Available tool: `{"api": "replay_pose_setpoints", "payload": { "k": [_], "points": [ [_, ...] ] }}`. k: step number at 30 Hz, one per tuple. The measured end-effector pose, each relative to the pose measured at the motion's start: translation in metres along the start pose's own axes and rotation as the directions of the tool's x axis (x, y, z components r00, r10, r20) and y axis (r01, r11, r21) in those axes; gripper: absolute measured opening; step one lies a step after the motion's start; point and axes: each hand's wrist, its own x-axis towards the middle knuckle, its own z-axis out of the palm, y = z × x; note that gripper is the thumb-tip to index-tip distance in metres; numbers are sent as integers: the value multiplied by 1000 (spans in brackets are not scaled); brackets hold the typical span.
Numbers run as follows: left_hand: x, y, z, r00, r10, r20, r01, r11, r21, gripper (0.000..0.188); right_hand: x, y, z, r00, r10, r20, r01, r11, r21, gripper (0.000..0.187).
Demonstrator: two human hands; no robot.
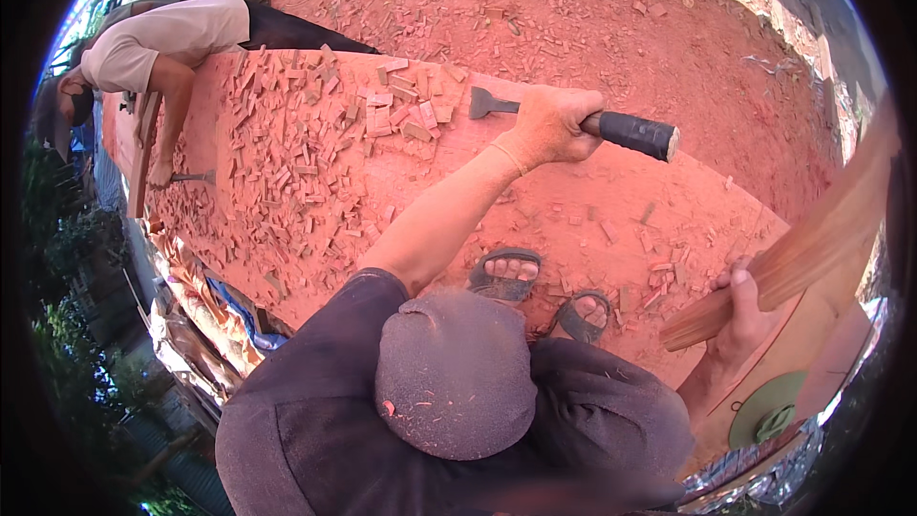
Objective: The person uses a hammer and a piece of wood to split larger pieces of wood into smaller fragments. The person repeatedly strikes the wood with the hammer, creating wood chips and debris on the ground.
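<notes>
My left hand [557, 124] is closed round a chisel [635, 134] with a flat dark blade, a ring at its neck and black wrapping on the handle. The blade points left, above a broad slab of reddish wood [564, 191] covered in dust. At the right, my right hand [745, 320] grips a long, thick piece of wood [793, 263], tilted with its far end up to the right and partly blurred. Between my arms show my knees in dark cloth, and my sandalled feet [511, 272] rest on the slab.
Loose wood chips [296, 143] cover the slab's left part. A co-worker [181, 33] leans over its far-left end, holding a chisel [196, 177] and a wooden piece [143, 153]. Red chip-strewn ground [611, 57] lies beyond. A green round object [769, 411] sits at lower right.
</notes>
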Motion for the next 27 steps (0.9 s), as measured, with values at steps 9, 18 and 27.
{"api": "replay_pose_setpoints", "payload": {
  "k": [9, 18, 27],
  "points": [
    [2, -8, -5, 990, -89, 106, 76, 990, 118, 17, -21, 43, 62, 981, 44, 188, 16, 952, -306, 17],
    [-2, -12, -8, 997, -28, 68, 23, 997, 71, 21, -4, -40, -10, 994, -41, -103, 75, 933, 353, 26],
    [-6, -18, -12, 970, -61, 235, 14, 981, 196, 25, -24, 49, 52, 994, 34, 104, -28, 998, -63, 18]
  ]
}}
